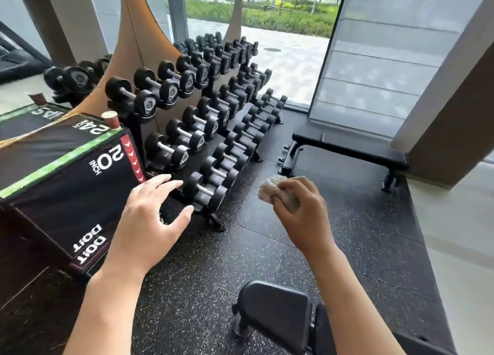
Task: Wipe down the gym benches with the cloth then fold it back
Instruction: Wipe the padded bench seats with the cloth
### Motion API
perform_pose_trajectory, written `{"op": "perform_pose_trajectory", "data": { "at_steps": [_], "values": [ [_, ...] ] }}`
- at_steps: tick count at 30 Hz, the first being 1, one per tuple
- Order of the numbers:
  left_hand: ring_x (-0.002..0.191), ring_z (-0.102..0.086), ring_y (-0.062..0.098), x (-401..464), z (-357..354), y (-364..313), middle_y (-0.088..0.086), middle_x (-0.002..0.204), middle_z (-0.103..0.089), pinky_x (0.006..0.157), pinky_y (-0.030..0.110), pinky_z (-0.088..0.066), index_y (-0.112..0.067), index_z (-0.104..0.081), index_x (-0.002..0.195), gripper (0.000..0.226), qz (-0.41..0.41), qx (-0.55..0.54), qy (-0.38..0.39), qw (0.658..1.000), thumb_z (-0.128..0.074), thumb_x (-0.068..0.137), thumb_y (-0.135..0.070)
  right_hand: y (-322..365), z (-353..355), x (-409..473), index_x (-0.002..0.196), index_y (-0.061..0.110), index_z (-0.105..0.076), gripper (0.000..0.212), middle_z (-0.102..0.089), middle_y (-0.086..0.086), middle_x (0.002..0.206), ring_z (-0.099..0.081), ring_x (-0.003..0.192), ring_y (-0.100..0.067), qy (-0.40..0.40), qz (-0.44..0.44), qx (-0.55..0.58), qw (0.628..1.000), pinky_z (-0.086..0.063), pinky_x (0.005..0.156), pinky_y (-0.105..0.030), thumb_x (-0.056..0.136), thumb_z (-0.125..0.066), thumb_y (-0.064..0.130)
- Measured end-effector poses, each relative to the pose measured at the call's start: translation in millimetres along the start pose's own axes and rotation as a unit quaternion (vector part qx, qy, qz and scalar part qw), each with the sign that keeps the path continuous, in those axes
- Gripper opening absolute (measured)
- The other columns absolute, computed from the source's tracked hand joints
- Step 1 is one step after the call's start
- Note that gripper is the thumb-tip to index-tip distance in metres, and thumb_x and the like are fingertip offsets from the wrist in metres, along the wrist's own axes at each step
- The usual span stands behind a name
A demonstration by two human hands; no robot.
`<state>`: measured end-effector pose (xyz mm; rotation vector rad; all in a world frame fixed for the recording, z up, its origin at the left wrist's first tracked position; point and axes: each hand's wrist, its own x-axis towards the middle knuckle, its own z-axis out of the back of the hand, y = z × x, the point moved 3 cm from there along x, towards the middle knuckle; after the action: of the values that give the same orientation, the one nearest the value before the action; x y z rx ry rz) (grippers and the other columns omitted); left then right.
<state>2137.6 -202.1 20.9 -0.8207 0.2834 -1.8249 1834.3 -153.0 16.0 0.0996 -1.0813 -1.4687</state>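
Speckled black floor (267, 248) runs past a dumbbell rack (203, 119) to a flat bench (347, 147) by the window. Right hand (302, 210) grips a bunched cloth (272, 187) in curled fingers; left hand (149, 218) hovers, fingers spread wide. Another bench (278, 309) lies below.

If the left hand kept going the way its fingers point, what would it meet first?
Probably the nearest dumbbell on the rack's lowest tier; the left hand is open, fingers aimed up-right toward it. Depth is unclear.
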Motion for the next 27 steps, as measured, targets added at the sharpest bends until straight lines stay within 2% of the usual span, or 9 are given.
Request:
{"op": "perform_pose_trajectory", "data": {
  "at_steps": [3,7,11,15,19,25,27],
  "values": [
    [0.142,-0.044,0.022,15.7,-11.2,-0.2,-0.005,0.148,-0.056,0.121,0.043,-0.035,-0.024,-0.064,0.138,0.051,-0.006,-0.007,0.009,1.000,-0.077,0.090,-0.036,-9.0,0.3,10.7,0.107,0.018,-0.071,0.022,-0.062,0.013,0.107,-0.058,0.102,-0.004,-0.006,-0.011,-0.004,1.000,-0.040,0.089,-0.009,0.087,-0.079,0.018],
    [0.142,-0.042,0.020,47.9,-23.2,-6.4,-0.006,0.149,-0.055,0.120,0.036,-0.030,-0.025,-0.064,0.138,0.053,-0.017,0.002,0.012,1.000,-0.080,0.088,-0.031,-26.7,1.5,37.3,0.106,0.018,-0.071,0.020,-0.062,0.014,0.105,-0.058,0.102,-0.006,-0.023,-0.011,-0.003,1.000,-0.042,0.089,-0.013,0.087,-0.079,0.017],
    [0.143,-0.042,0.020,86.8,-30.0,-20.9,-0.006,0.149,-0.055,0.120,0.034,-0.028,-0.025,-0.064,0.138,0.053,-0.032,0.014,0.010,0.999,-0.079,0.088,-0.033,-41.9,5.3,72.7,0.106,0.019,-0.070,0.020,-0.061,0.016,0.104,-0.057,0.101,0.001,-0.040,-0.014,0.012,0.999,-0.038,0.087,-0.005,0.087,-0.078,0.019],
    [0.142,-0.043,0.018,123.8,-40.9,-36.5,-0.008,0.146,-0.056,0.120,0.032,-0.027,-0.022,-0.065,0.137,0.052,-0.055,0.017,-0.003,0.998,-0.078,0.088,-0.032,-60.3,8.6,103.4,0.107,0.021,-0.071,0.020,-0.061,0.017,0.105,-0.056,0.101,0.003,-0.054,-0.014,0.022,0.998,-0.037,0.086,-0.003,0.088,-0.078,0.021],
    [0.143,-0.043,0.017,147.1,-56.5,-46.7,-0.009,0.147,-0.055,0.121,0.036,-0.030,-0.024,-0.065,0.137,0.051,-0.055,0.006,0.004,0.998,-0.077,0.088,-0.035,-81.6,13.6,122.4,0.106,0.020,-0.071,0.020,-0.062,0.015,0.104,-0.056,0.100,0.002,-0.064,-0.017,0.032,0.997,-0.037,0.086,-0.003,0.087,-0.078,0.021],
    [0.144,-0.041,0.016,187.5,-84.3,-57.8,-0.011,0.148,-0.054,0.119,0.034,-0.030,-0.027,-0.063,0.138,0.052,-0.073,-0.003,0.021,0.997,-0.078,0.088,-0.033,-117.6,21.2,141.3,0.108,0.018,-0.071,0.022,-0.063,0.014,0.106,-0.060,0.102,-0.007,-0.101,-0.034,0.032,0.994,-0.048,0.091,-0.022,0.087,-0.079,0.018],
    [0.145,-0.040,0.013,203.2,-94.2,-60.1,-0.013,0.149,-0.053,0.120,0.035,-0.031,-0.027,-0.063,0.139,0.052,-0.084,-0.010,0.028,0.996,-0.078,0.089,-0.033,-128.5,24.8,145.9,0.108,0.018,-0.071,0.023,-0.063,0.014,0.106,-0.059,0.103,-0.009,-0.112,-0.042,0.023,0.993,-0.049,0.092,-0.024,0.087,-0.079,0.017]
  ]
}}
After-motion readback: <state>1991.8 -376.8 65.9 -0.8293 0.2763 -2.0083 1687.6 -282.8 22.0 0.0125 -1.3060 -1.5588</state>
